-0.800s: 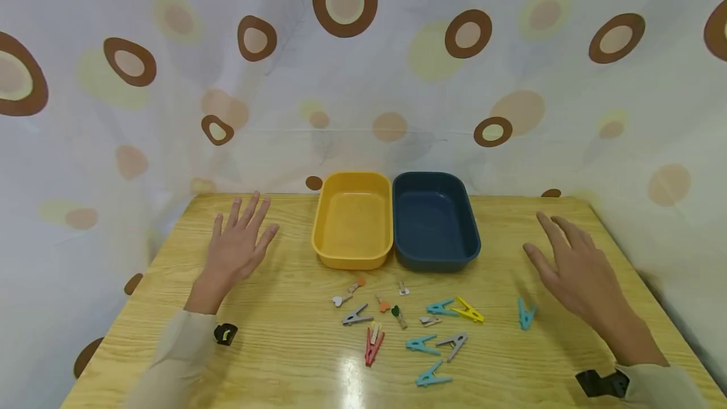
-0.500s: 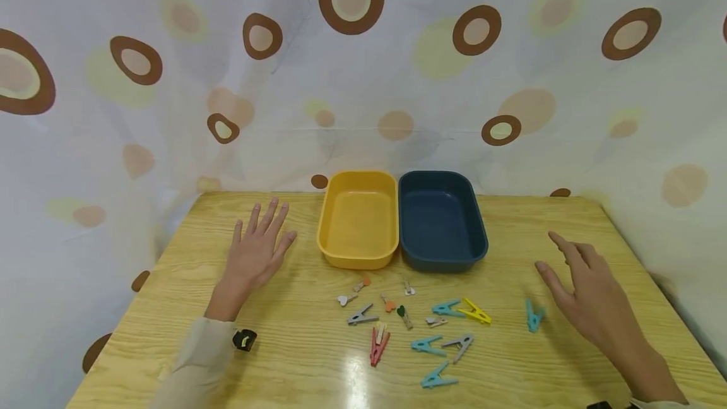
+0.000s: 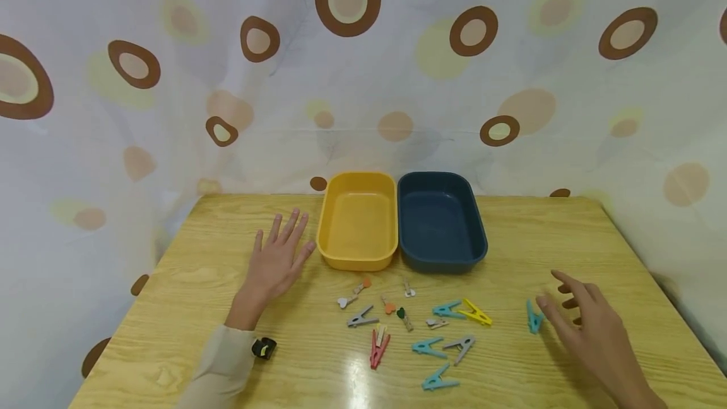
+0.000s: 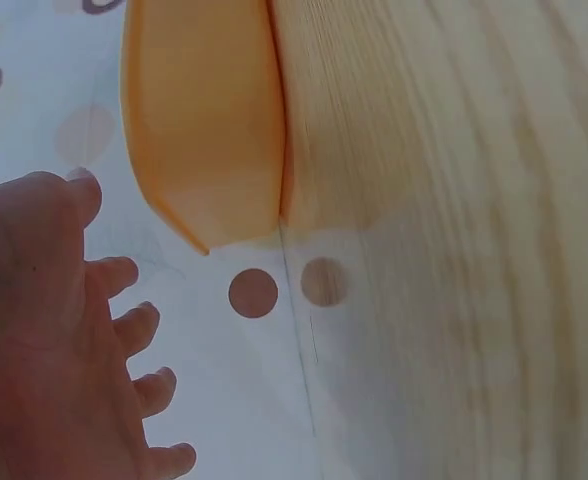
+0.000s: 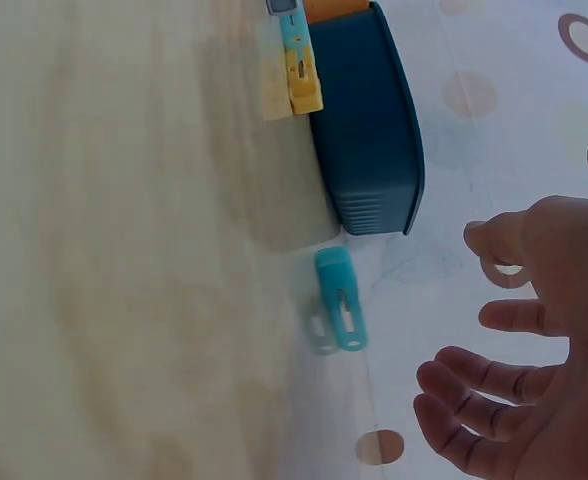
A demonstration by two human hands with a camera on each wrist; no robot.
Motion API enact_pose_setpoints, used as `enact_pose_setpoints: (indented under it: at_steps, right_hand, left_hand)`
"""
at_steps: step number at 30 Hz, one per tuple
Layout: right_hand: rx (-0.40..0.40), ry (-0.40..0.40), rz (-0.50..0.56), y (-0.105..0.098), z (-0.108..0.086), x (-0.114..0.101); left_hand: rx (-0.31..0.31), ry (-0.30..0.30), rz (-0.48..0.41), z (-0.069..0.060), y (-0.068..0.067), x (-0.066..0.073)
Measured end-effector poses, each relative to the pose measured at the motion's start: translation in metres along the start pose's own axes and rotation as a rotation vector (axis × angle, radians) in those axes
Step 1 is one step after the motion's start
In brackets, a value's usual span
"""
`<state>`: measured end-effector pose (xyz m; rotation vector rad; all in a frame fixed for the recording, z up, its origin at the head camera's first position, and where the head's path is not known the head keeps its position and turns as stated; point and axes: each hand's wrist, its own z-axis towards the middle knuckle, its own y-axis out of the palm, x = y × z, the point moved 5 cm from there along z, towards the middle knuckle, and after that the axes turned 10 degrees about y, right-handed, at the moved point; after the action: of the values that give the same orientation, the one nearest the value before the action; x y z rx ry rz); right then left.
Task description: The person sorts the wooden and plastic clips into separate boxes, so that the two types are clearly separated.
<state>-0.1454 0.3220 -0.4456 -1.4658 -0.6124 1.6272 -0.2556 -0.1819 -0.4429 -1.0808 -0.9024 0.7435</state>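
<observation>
My left hand (image 3: 275, 270) is held over the table, left of the yellow tray (image 3: 356, 264), with fingers spread and nothing in it. Toward the right side, my right hand (image 3: 596, 330) hovers just beside a teal clothespin (image 3: 534, 319), fingers loosely bent and holding nothing. In the right wrist view that clothespin (image 5: 341, 300) stands apart from the fingers. Mid-table lie more clothespins: teal (image 3: 436, 379), yellow (image 3: 476, 313), grey (image 3: 361, 317) and red (image 3: 378, 352). Among them are several small wooden clips, some with hearts, such as a green-heart one (image 3: 404, 318).
A dark blue tray (image 3: 443, 266) stands against the yellow one at the back of the wooden table (image 3: 170, 308). A patterned cloth (image 3: 352, 93) hangs behind and along both sides. The clothespins are spread in front of the trays.
The left hand has moved right, toward the yellow tray. My right hand has come nearer to me and lower, beside the teal clothespin, its fingers bending more. The view shifted slightly.
</observation>
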Motion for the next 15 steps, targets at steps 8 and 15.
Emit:
enact_pose_setpoints:
  at_steps: [8,15]
  right_hand:
    - [-0.066,0.077,0.049,0.008,-0.014,0.012]
    - [-0.139,0.126,0.03,0.014,-0.017,0.019]
  left_hand:
    - [-0.013,0.02,-0.021,0.007,0.008,0.012]
    - [-0.041,0.024,-0.035,0.012,0.012,0.015]
